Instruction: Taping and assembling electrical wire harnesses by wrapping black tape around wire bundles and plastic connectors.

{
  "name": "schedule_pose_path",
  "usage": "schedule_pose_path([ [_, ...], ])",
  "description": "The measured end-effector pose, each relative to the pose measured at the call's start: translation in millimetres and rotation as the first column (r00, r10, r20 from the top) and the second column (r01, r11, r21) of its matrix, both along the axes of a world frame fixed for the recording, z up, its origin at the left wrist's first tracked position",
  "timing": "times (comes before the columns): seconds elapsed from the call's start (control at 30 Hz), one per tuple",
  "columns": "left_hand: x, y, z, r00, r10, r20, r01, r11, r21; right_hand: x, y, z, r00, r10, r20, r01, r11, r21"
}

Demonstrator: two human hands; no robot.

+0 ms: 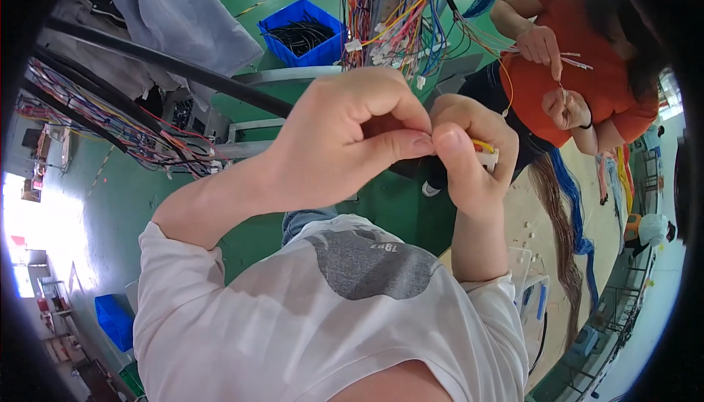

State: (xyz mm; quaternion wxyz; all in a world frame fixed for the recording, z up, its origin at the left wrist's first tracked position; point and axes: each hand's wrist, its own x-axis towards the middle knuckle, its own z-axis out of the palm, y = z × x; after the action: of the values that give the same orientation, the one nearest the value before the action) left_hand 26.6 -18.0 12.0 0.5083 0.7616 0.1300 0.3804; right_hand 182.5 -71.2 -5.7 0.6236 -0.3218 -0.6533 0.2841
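1. Both hands meet at chest height in the middle of the view: the left hand (345, 134) is curled, thumb and forefinger pinched together at the point where it touches the right hand (469, 156); what the pinch holds is hidden between the fingertips, probably a thin wire end
2. Right hand is closed around a small white connector (488, 157) with a yellow wire (482, 145) showing at its top, just beside the left thumb tip
3. Judging from this, the wire seems to be partly seated in the connector; whether it is fully home cannot be told, and other slots are not visible
4. Left forearm comes in from the lower left, bent sharply; right forearm rises almost straight up from the white shirt (330, 314)
5. Behind the hands hang bundles of coloured wires (396, 21), a blue bin (304, 32) sits on the green floor, and a co-worker in an orange top (587, 57) handles wires at the right
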Motion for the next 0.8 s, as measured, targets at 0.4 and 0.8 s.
schedule_pose_path([
  [0.4,-7,10,19,0.953,-0.296,-0.068,0.189,0.752,-0.631,-11,2,-1,0.983,-0.177,0.045,0.167,0.973,0.162],
  [0.8,-19,6,8,0.983,-0.153,0.099,0.084,0.861,0.501,-7,-20,11,0.956,-0.162,-0.245,0.121,0.977,-0.173],
])
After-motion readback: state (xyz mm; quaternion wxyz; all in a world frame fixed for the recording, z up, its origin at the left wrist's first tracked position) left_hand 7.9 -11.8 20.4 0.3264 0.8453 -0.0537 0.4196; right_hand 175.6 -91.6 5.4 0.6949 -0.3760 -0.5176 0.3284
